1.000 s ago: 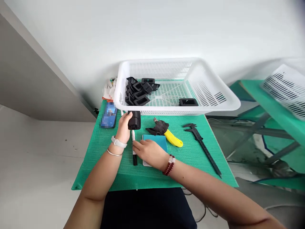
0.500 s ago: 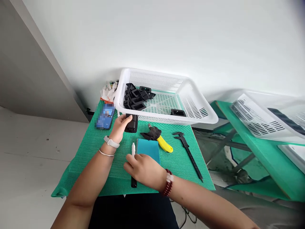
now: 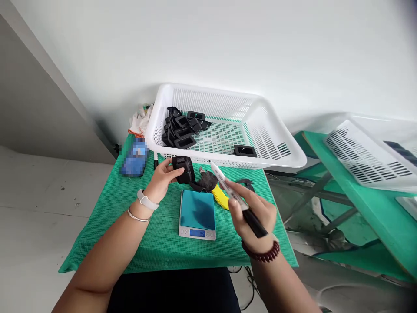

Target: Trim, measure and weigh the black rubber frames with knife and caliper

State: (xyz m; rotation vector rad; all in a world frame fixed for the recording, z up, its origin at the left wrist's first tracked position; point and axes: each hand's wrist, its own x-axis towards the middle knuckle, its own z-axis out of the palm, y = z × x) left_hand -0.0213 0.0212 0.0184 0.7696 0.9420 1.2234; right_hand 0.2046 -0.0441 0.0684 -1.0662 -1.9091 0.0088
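Observation:
My left hand [image 3: 164,176] grips a black plastic part [image 3: 183,168] between thumb and fingers, just in front of the white basket. A white and black marker [image 3: 233,193] is in my right hand [image 3: 254,208], its bare tip pointing up and left toward the black part. Between and below the hands lies a small scale [image 3: 197,214] with a blue-green top and a lit display. Behind it, near the right hand, is a yellow-handled tool [image 3: 220,196] with a dark fuzzy head. Black calipers [image 3: 248,184] show partly behind the right hand.
A white basket [image 3: 208,158] holding several black parts [image 3: 182,130] stands at the back of the green-covered table [image 3: 114,217]. White gloves [image 3: 140,119], a phone [image 3: 135,161] and a black marker cap [image 3: 156,164] are at its left. Another basket [image 3: 368,165] sits on a bench to the right.
My right hand has lifted the marker, moved right and uncovered the scale's display. The marker's tip now points toward the black part, which my left hand has raised and tilted.

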